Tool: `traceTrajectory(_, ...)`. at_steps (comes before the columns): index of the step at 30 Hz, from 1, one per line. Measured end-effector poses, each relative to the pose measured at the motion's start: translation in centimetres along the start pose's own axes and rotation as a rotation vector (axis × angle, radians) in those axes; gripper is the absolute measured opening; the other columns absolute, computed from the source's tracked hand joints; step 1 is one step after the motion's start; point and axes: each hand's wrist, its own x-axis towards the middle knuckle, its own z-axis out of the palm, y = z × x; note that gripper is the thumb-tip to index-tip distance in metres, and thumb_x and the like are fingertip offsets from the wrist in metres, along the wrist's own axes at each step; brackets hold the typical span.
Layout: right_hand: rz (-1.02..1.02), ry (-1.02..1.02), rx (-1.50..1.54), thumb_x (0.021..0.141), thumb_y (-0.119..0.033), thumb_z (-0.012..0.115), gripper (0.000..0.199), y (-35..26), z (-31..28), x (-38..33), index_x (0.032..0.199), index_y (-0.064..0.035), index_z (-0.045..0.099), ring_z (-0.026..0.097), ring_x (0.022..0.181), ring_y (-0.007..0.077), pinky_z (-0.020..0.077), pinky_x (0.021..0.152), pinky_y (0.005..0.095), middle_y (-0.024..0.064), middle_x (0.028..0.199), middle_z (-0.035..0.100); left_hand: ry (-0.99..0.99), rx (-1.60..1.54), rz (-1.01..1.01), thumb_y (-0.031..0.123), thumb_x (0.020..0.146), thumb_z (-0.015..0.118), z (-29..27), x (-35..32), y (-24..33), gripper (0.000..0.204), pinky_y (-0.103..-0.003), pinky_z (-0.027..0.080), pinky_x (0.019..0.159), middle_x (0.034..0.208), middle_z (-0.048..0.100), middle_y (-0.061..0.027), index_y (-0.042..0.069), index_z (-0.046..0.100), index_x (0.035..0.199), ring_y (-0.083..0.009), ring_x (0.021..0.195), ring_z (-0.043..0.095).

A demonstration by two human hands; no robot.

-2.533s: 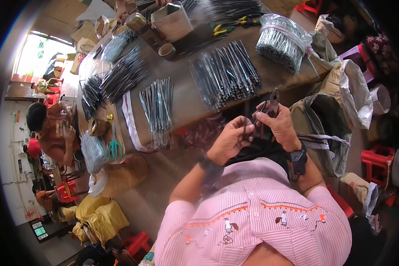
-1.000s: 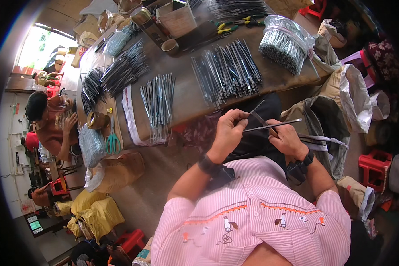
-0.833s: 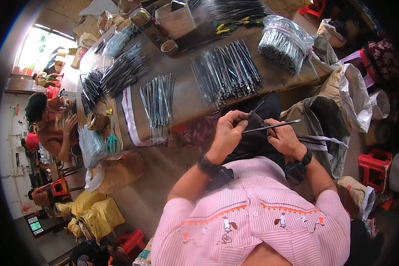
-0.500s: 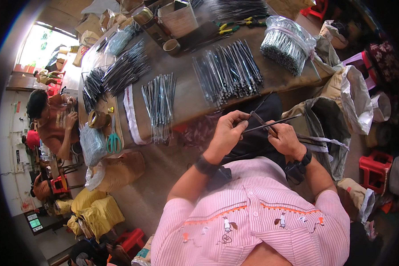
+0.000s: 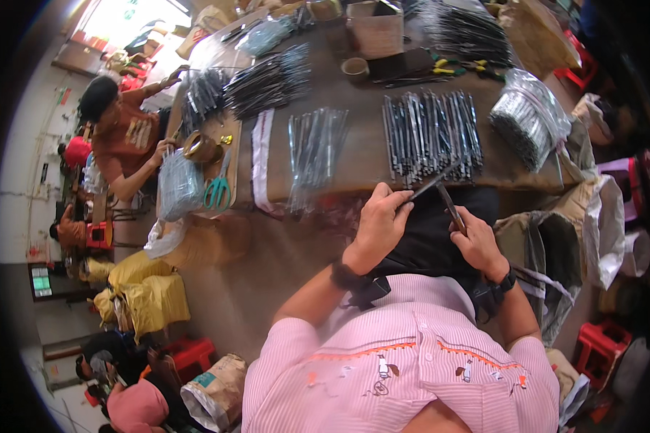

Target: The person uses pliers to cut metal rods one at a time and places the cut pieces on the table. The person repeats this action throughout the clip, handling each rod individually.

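Note:
My left hand [image 5: 381, 220] is closed, its thumb and fingers pinching a thin grey metal strip [image 5: 432, 182] that points up and right toward the table edge. My right hand [image 5: 477, 242] is wrapped round a dark narrow tool [image 5: 449, 202] with a brownish lower end; its exact kind is unclear. The tool's upper tip is close to the strip; whether they touch I cannot tell. Just beyond both hands, a row of dark metal strips [image 5: 432, 137] lies on the table [image 5: 361, 155]. Left of it is a smaller group of plastic-wrapped strips [image 5: 318, 148].
A bagged bundle of silvery strips [image 5: 527, 119] stands at the table's right. Pliers [image 5: 458, 66] lie farther back. Teal scissors [image 5: 218, 189] and a tape roll [image 5: 202, 148] are at the left, near a co-worker [image 5: 126, 137]. Open sacks [image 5: 542, 238] stand to my right.
The whole view has shifted, so the table things appear farther right. The long strip crossing my hands toward the right no longer shows there. The co-worker's arm now stretches across the table.

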Motion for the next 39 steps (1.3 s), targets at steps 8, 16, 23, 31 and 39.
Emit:
traceTrajectory(8, 0.115, -0.003, 0.294, 0.077, -0.007, 0.05, 0.041, 1.4, -0.5, -0.1, 0.117, -0.0037, 0.054, 0.059, 0.065, 0.0207, 0.0469, 0.064, 0.0307, 0.0087, 0.074, 0.06, 0.333, 0.573, -0.201, 0.017, 0.085, 0.061, -6.6, 4.0, -10.2, 0.025, -0.043, 0.046, 0.077, 0.087, 0.058, -0.0232, -0.001, 0.068, 0.1, -0.0391, 0.084, 0.057)
traceTrajectory(16, 0.196, 0.022, 0.593, 0.077, -0.005, 0.045, 0.042, 1.7, -1.1, -0.8, 0.118, 0.0008, 0.053, 0.055, 0.061, 0.012, 0.0442, 0.058, 0.0247, 0.0065, 0.076, 0.058, 0.364, 0.764, -0.246, 0.024, 0.081, 0.067, -5.6, 4.2, -10.7, 0.037, -0.048, 0.045, 0.083, 0.099, 0.055, -0.0234, -0.001, 0.063, 0.107, -0.0409, 0.098, 0.053)
traceTrajectory(23, 0.246, -0.115, 0.762, 0.074, -0.009, 0.045, 0.046, 0.0, -1.3, -0.9, 0.118, 0.0017, 0.051, 0.057, 0.063, 0.0133, 0.0442, 0.057, 0.0239, 0.0081, 0.079, 0.058, 0.103, 0.448, -0.212, 0.028, 0.081, 0.066, 2.7, 6.8, -7.5, 0.03, -0.047, 0.047, 0.081, 0.098, 0.057, -0.0198, 0.003, 0.059, 0.095, -0.0393, 0.094, 0.056)
traceTrajectory(31, 0.398, 0.053, 0.915, 0.072, -0.009, 0.046, 0.045, 3.5, -2.8, -3.6, 0.115, 0.0025, 0.054, 0.058, 0.06, 0.017, 0.0491, 0.057, 0.0274, 0.0104, 0.077, 0.06, 0.018, 0.442, -0.361, 0.031, 0.077, 0.066, 1.9, 8.6, -10.3, 0.034, -0.045, 0.048, 0.08, 0.096, 0.064, -0.0205, 0.002, 0.062, 0.094, -0.0386, 0.093, 0.061)
traceTrajectory(39, 0.467, 0.237, 1.073, 0.072, -0.007, 0.046, 0.039, 6.0, -4.0, -4.7, 0.108, 0.0019, 0.055, 0.06, 0.057, 0.0189, 0.0511, 0.054, 0.0287, 0.0112, 0.072, 0.06, 0.004, 0.529, -0.3, 0.025, 0.073, 0.067, 0.9, 9.6, -10.8, 0.03, -0.043, 0.049, 0.078, 0.089, 0.067, -0.0183, 0.0, 0.064, 0.089, -0.0358, 0.089, 0.063)
